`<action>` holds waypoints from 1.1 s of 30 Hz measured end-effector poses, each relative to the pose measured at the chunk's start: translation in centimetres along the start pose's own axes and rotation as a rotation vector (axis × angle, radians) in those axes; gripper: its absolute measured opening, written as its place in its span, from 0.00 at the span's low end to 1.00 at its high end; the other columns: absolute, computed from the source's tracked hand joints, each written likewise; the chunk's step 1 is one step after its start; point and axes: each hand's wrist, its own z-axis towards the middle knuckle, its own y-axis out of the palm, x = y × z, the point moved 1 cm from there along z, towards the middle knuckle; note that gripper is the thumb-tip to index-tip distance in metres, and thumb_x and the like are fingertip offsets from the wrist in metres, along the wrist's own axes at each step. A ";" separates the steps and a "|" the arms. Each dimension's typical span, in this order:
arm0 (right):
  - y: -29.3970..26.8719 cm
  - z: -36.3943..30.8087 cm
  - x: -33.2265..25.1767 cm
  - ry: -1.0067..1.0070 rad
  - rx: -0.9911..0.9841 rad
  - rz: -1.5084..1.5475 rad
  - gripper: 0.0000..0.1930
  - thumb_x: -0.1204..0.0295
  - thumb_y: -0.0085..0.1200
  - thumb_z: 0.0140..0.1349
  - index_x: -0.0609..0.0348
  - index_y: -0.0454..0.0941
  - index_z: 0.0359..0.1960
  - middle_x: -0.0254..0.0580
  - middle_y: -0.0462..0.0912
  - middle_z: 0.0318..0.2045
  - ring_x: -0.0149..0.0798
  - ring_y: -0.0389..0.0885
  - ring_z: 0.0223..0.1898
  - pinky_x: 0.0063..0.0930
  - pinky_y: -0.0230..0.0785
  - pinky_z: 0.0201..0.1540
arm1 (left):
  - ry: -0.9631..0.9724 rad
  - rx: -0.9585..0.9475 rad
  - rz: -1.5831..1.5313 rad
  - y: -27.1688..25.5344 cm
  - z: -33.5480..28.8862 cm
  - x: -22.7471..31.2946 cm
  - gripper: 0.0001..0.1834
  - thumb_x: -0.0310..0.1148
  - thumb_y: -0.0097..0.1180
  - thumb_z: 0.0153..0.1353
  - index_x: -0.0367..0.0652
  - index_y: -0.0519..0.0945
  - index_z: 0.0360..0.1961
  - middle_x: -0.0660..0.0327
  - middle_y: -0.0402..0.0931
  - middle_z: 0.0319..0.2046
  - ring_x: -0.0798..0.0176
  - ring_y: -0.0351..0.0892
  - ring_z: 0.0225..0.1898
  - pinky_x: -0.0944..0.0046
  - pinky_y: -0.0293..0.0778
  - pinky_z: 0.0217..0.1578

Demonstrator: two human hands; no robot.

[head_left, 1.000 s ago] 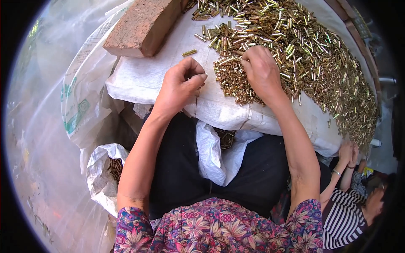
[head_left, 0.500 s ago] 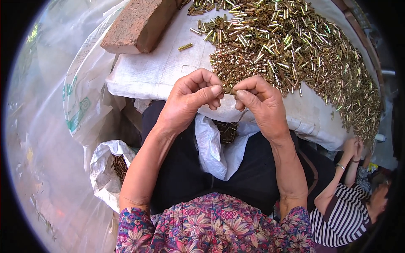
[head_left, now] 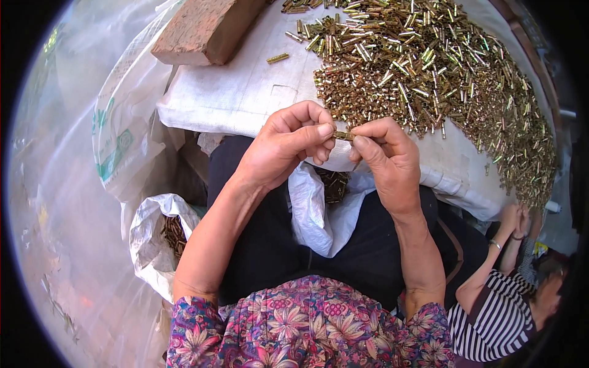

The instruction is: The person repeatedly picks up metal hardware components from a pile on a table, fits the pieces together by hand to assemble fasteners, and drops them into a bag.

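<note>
A small brass-coloured metal tube [head_left: 343, 135] spans the gap between my hands, over the near edge of the white-covered table. My left hand [head_left: 297, 136] pinches one end between thumb and forefinger. At the other end, the thumb and forefinger of my right hand [head_left: 388, 153] are closed on it. Whether it is one part or two joined cannot be made out. Just beyond my fingers spreads a large pile of similar metal tubes [head_left: 399, 73]. One loose tube [head_left: 277, 58] lies apart on the white cloth [head_left: 227, 101].
A red brick [head_left: 205, 30] rests at the table's far left. An open white sack [head_left: 307, 208] on my lap and another white sack [head_left: 147, 245] at my left hold small metal pieces. At the right sits a person in a striped top [head_left: 494, 316], hands at the pile's edge.
My hands have shifted slightly right in the picture and moved a little apart, so more of the tube shows between them. The table and pile also sit slightly differently in the view.
</note>
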 end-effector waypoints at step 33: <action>-1.3 -3.8 1.0 0.283 -0.053 0.320 0.07 0.72 0.53 0.67 0.63 0.74 0.38 0.39 0.78 0.30 0.28 0.75 0.26 0.20 0.70 0.30 | -0.038 -0.137 0.112 1.0 -1.2 -1.6 0.08 0.33 0.57 0.65 0.42 0.73 0.41 0.68 0.72 0.24 0.77 0.69 0.25 0.74 0.66 0.27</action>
